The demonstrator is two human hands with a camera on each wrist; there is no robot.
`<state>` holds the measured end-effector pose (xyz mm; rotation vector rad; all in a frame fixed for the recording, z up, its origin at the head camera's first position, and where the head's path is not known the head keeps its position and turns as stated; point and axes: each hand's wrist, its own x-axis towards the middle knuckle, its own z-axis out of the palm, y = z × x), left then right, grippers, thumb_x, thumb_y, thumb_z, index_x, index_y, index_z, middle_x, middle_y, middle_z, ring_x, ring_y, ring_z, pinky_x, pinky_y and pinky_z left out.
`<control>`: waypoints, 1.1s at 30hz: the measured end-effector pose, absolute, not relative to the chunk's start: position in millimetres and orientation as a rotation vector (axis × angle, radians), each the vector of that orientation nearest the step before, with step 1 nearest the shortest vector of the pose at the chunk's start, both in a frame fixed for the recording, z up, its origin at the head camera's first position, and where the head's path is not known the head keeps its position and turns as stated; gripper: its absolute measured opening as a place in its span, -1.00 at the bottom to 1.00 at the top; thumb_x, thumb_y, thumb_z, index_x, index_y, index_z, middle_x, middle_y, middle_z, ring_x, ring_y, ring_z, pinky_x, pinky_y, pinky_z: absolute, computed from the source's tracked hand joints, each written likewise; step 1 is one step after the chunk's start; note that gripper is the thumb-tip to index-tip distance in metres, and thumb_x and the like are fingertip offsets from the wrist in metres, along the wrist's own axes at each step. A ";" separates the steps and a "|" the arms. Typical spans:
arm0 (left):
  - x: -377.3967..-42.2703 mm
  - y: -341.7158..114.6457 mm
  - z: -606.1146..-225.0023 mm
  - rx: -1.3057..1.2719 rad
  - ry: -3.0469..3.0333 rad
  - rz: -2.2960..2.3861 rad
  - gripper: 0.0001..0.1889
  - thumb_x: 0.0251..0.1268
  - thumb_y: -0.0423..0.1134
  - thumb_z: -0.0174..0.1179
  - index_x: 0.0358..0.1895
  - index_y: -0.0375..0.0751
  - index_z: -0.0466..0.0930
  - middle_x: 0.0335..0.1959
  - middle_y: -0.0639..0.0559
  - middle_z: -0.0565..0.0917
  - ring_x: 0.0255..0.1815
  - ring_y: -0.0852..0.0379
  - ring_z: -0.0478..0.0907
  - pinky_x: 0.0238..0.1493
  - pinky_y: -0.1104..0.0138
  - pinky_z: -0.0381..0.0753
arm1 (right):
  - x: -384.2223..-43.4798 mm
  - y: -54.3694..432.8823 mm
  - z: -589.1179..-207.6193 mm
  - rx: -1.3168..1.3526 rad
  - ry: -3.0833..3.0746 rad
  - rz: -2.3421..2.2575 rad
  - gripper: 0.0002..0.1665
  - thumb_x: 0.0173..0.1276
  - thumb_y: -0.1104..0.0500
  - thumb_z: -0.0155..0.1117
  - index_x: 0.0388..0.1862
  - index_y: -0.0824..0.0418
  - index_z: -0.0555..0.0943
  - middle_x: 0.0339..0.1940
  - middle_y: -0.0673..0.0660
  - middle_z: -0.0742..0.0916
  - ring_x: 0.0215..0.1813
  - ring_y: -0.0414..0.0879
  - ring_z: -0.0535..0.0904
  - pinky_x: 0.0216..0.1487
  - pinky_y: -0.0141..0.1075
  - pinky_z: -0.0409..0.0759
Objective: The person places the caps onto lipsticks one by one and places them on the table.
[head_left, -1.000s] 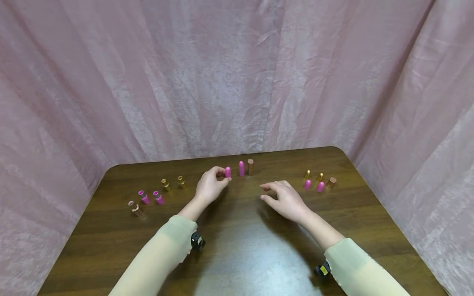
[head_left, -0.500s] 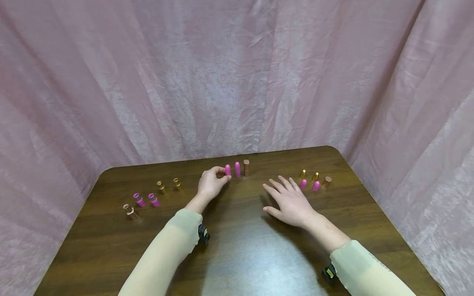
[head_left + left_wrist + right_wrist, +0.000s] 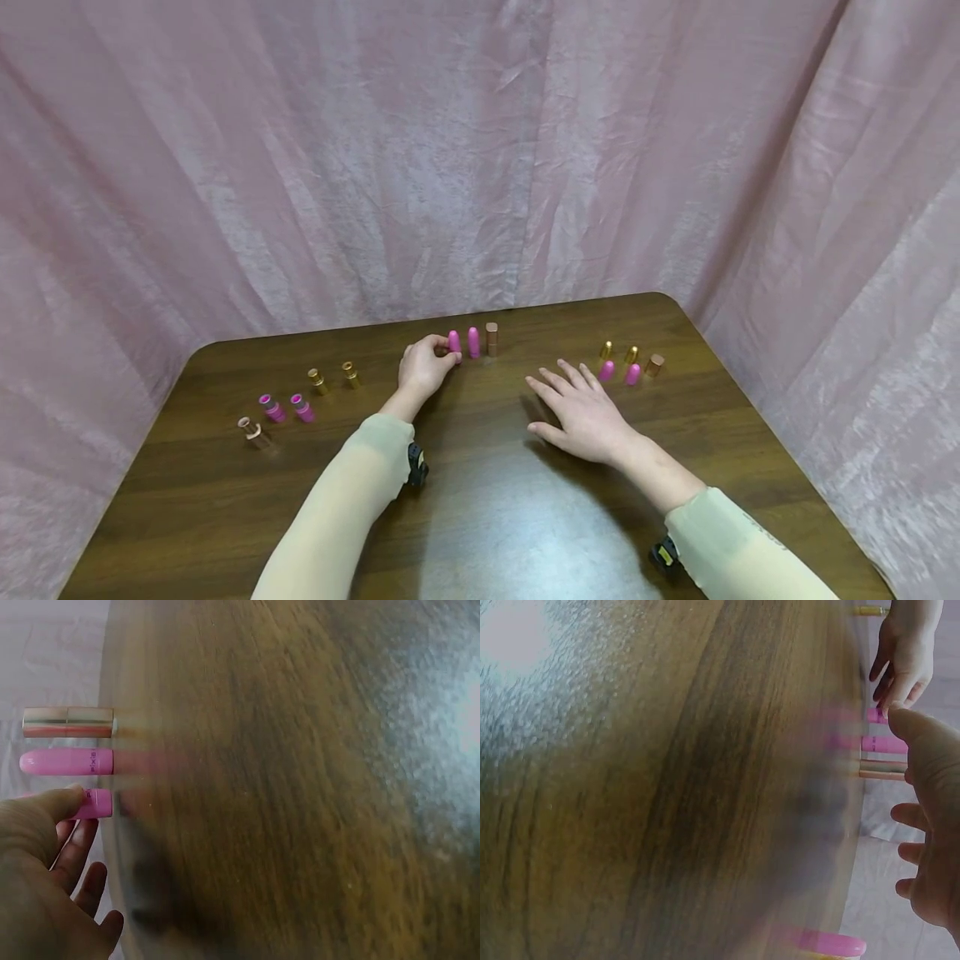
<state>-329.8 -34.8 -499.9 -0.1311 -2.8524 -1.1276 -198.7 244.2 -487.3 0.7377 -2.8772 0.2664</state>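
Observation:
Thumb and fingers of my left hand (image 3: pixel 423 368) pinch an upright pink lipstick (image 3: pixel 454 342) near the far edge of the table. In the left wrist view the fingers cover much of that tube. Close beside it stands a second capped pink lipstick (image 3: pixel 474 343), and then a rose-gold lipstick (image 3: pixel 492 340), making a short row. My right hand (image 3: pixel 588 419) is spread palm down over the table, right of the row, and holds nothing. Just beyond its fingertips are two pink caps (image 3: pixel 607 371).
Behind the pink caps stand two gold caps (image 3: pixel 633 355), with a rose-gold cap (image 3: pixel 655 365) at their right. On the left are uncapped lipstick bases: two gold (image 3: pixel 351 375), two pink (image 3: pixel 302 407) and one rose-gold (image 3: pixel 253 432). A pink curtain (image 3: pixel 420 167) hangs behind the table (image 3: pixel 480 467).
My left hand has brought the pink lipstick right, closer to the other pink one in the row. My right hand's fingers have straightened and spread. The head view has shifted slightly.

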 end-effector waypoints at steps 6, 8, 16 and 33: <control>-333.0 -32.2 -503.4 -0.118 -2.856 -1.131 -0.71 0.30 -0.09 0.40 0.04 -0.07 0.72 -0.12 0.08 0.77 0.04 -0.03 0.60 0.07 0.08 0.51 | -199.9 242.0 -492.1 0.751 -2.883 0.270 -0.08 0.41 -0.36 0.23 0.60 0.03 0.32 0.54 0.20 0.43 0.61 0.27 0.11 0.55 0.26 -0.03; -333.7 -31.0 -503.2 -0.115 -2.858 -1.134 -0.70 0.31 -0.09 0.41 0.05 -0.07 0.72 -0.12 0.08 0.77 0.03 -0.02 0.60 0.07 0.08 0.51 | -200.7 241.1 -493.8 0.752 -2.885 0.260 -0.08 0.41 -0.37 0.22 0.61 0.03 0.31 0.55 0.20 0.42 0.62 0.26 0.10 0.55 0.27 -0.02; -334.4 -30.3 -506.9 -0.171 -2.895 -1.104 -0.50 0.31 -0.05 0.41 0.26 -0.11 0.61 0.08 0.01 0.72 0.20 -0.11 0.53 0.25 0.00 0.45 | -201.1 238.8 -496.3 0.751 -2.920 0.221 -0.05 0.43 -0.38 0.18 0.64 0.01 0.25 0.59 0.22 0.34 0.63 0.28 0.06 0.54 0.28 -0.02; -304.2 -53.3 -474.5 -0.675 -2.865 -0.541 -0.04 0.39 0.35 0.12 0.69 0.08 -0.11 0.68 -0.17 -0.09 0.67 -0.19 -0.17 0.58 -0.13 -0.15 | -198.8 272.0 -483.7 0.610 -2.924 0.247 -0.06 0.42 -0.35 0.23 0.62 0.07 0.29 0.59 0.23 0.35 0.63 0.31 0.02 0.54 0.29 -0.06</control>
